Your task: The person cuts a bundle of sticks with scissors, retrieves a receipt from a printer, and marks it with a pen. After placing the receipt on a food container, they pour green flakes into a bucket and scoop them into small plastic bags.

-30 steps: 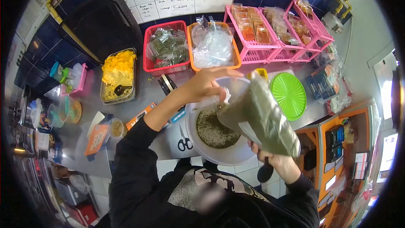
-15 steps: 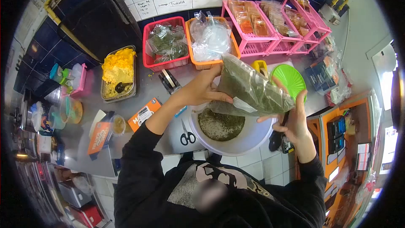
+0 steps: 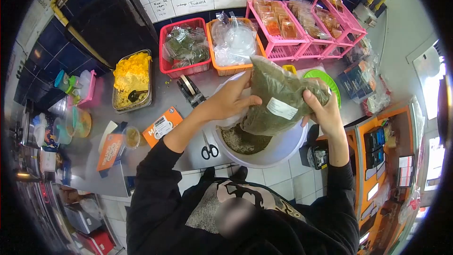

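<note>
A clear plastic bag of green dried herbs (image 3: 276,87), with a white label on its side, is held tilted between my two hands. My left hand (image 3: 231,99) grips its left edge, thumb on the front. At its other end, my right hand (image 3: 325,111) is closed round the plastic, thumb on top. Beneath the bag stands a large white bowl (image 3: 288,148) with green-grey herbs (image 3: 243,141) heaped in its bottom; the bag hides the bowl's far part. Behind my right hand shows a bright green lid-like piece (image 3: 334,85).
Black-handled scissors (image 3: 209,151) and a tape dispenser (image 3: 191,89) lie left of the bowl. A tray of yellow food (image 3: 132,82), a red basket (image 3: 185,68), an orange basket (image 3: 240,69) and pink racks (image 3: 288,52) line the back. Orange boxes (image 3: 162,125) lie on the left.
My right hand has come up from below the bag's right end and closed on it. The bag has turned so its label faces up more and it looks fuller.
</note>
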Demonstrator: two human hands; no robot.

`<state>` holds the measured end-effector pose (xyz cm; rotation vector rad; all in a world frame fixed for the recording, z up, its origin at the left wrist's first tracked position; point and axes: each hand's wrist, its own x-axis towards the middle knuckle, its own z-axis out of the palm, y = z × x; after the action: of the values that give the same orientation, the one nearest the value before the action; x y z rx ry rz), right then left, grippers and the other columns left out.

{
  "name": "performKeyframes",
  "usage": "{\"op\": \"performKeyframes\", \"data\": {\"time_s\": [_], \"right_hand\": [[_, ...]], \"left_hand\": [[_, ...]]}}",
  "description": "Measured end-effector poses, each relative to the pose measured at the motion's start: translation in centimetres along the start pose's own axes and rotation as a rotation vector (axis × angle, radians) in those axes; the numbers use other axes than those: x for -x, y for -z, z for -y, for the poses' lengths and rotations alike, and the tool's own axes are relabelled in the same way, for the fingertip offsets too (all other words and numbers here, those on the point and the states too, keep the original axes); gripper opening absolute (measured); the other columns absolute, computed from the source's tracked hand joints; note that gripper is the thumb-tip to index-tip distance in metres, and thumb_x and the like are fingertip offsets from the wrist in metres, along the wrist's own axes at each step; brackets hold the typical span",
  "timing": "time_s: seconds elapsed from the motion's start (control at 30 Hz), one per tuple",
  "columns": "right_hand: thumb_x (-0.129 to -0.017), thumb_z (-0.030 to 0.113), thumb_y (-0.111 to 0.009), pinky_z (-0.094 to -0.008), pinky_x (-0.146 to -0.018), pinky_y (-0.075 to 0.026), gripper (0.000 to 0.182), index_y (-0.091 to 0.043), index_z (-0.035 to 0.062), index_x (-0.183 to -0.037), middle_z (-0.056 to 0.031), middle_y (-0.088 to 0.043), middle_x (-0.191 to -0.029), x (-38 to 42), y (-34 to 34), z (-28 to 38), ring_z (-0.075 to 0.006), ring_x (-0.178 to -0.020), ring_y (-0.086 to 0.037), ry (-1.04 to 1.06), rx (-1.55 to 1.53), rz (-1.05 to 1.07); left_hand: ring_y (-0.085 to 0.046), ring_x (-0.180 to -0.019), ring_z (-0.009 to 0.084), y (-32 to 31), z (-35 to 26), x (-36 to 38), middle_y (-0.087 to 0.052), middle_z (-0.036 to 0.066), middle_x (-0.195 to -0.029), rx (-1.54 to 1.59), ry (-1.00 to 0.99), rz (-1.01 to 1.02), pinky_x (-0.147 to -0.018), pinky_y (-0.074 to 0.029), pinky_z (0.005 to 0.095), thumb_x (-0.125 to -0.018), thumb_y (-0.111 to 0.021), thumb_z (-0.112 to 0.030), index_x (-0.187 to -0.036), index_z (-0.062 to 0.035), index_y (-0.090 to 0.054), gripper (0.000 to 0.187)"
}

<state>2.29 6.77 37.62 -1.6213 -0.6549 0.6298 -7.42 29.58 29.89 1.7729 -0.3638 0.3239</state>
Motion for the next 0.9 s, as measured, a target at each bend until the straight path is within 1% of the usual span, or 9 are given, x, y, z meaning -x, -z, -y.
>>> {"op": "performKeyframes", "data": {"time_s": [0.23, 0.33, 0.4, 0.53, 0.63, 0.7, 0.8, 0.83, 0.9], "right_hand": [[-0.088, 0.018, -0.062, -0.0255, -0.041, -0.052, 0.033, -0.052, -0.0043, -0.11, -0.0106, -0.058, -0.095, -0.2, -1.0, 0.2, -0.0153, -0.064, -0.061, 0.067, -0.023, -0.023], [-0.089, 0.018, -0.061, -0.0247, -0.043, -0.052, 0.034, -0.052, -0.0047, -0.112, -0.0089, -0.061, -0.09, -0.2, 0.1, 1.2, -0.0138, -0.061, -0.06, 0.006, 0.035, -0.002], [-0.089, 0.02, -0.061, -0.0241, -0.045, -0.052, 0.033, -0.055, -0.0036, -0.112, -0.009, -0.061, -0.092, 0.4, -1.4, 0.8, -0.0131, -0.064, -0.061, 0.071, 0.085, 0.0], [-0.089, 0.02, -0.062, -0.0254, -0.045, -0.052, 0.035, -0.056, -0.0055, -0.112, -0.0088, -0.061, -0.093, 0.6, -0.8, 0.8, -0.014, -0.064, -0.061, 0.055, -0.005, 0.042], [-0.088, 0.021, -0.062, -0.0255, -0.045, -0.052, 0.036, -0.055, -0.0062, -0.111, -0.0086, -0.061, -0.092, 0.7, -1.3, 0.1, -0.0143, -0.064, -0.061, 0.062, 0.002, 0.015], [-0.088, 0.019, -0.063, -0.0248, -0.045, -0.052, 0.034, -0.055, -0.0051, -0.11, -0.0083, -0.061, -0.091, 0.7, -1.7, 0.1, -0.0139, -0.066, -0.061, 0.121, 0.009, 0.06], [-0.087, 0.019, -0.063, -0.0247, -0.044, -0.051, 0.032, -0.056, -0.0055, -0.107, -0.0084, -0.061, -0.091, 0.7, -2.8, 0.0, -0.0133, -0.068, -0.061, 0.105, 0.178, 0.032], [-0.087, 0.018, -0.064, -0.0242, -0.047, -0.052, 0.033, -0.055, -0.0052, -0.108, -0.0076, -0.061, -0.089, 0.7, -2.7, -0.2, -0.0126, -0.065, -0.061, 0.062, 0.132, 0.067], [-0.087, 0.02, -0.063, -0.0219, -0.046, -0.049, 0.034, -0.054, -0.0041, -0.11, -0.0065, -0.061, -0.088, 0.2, -1.1, -0.9, -0.0116, -0.063, -0.06, 0.157, 0.066, 0.033]], "left_hand": [[-0.047, -0.114, 0.028, -0.4, -1.3, 0.1, -0.046, 0.02, -0.127, -0.12, 0.011, 0.032, -0.098, -0.035, 0.0362, -0.088, -0.056, -0.042, -0.133, 0.0024, -0.031, 0.068], [-0.048, -0.116, 0.0277, 0.6, -0.5, 0.1, -0.048, 0.019, -0.126, -0.146, 0.085, 0.002, -0.097, -0.037, 0.0359, -0.088, -0.059, -0.038, -0.131, 0.0026, -0.033, 0.065], [-0.047, -0.12, 0.0251, 0.8, 0.2, 0.0, -0.05, 0.016, -0.126, -0.089, -0.057, -0.056, -0.097, -0.037, 0.0343, -0.086, -0.064, -0.029, -0.134, 0.0018, -0.03, 0.067], [-0.043, -0.125, 0.0209, 1.4, 1.0, 0.0, -0.051, 0.012, -0.126, 0.092, -0.029, -0.157, -0.099, -0.036, 0.0332, -0.083, -0.069, -0.023, -0.137, 0.0012, -0.031, 0.07], [-0.04, -0.126, 0.0186, 1.8, 1.5, 0.2, -0.05, 0.009, -0.127, 0.201, 0.039, -0.158, -0.101, -0.035, 0.0332, -0.082, -0.07, -0.024, -0.138, 0.0007, -0.032, 0.072], [-0.035, -0.13, 0.0178, 1.4, 1.9, -0.4, -0.041, 0.01, -0.138, 0.204, -0.079, -0.094, -0.106, -0.029, 0.0333, -0.079, -0.068, -0.039, -0.138, -0.0003, -0.032, 0.079], [-0.039, -0.126, 0.0173, 0.1, 1.8, -0.8, -0.045, 0.009, -0.134, 0.15, -0.074, -0.09, -0.105, -0.03, 0.0326, -0.079, -0.067, -0.043, -0.136, -0.0012, -0.035, 0.078], [-0.048, -0.114, 0.0154, -0.3, 1.4, -0.9, -0.054, 0.006, -0.12, 0.058, -0.135, -0.134, -0.098, -0.035, 0.0307, -0.085, -0.067, -0.026, -0.126, 0.0004, -0.044, 0.054], [-0.048, -0.113, 0.0149, -0.4, 0.7, -0.6, -0.054, 0.006, -0.119, 0.109, -0.111, -0.178, -0.098, -0.035, 0.0308, -0.086, -0.065, -0.025, -0.126, 0.0002, -0.044, 0.052]]}}
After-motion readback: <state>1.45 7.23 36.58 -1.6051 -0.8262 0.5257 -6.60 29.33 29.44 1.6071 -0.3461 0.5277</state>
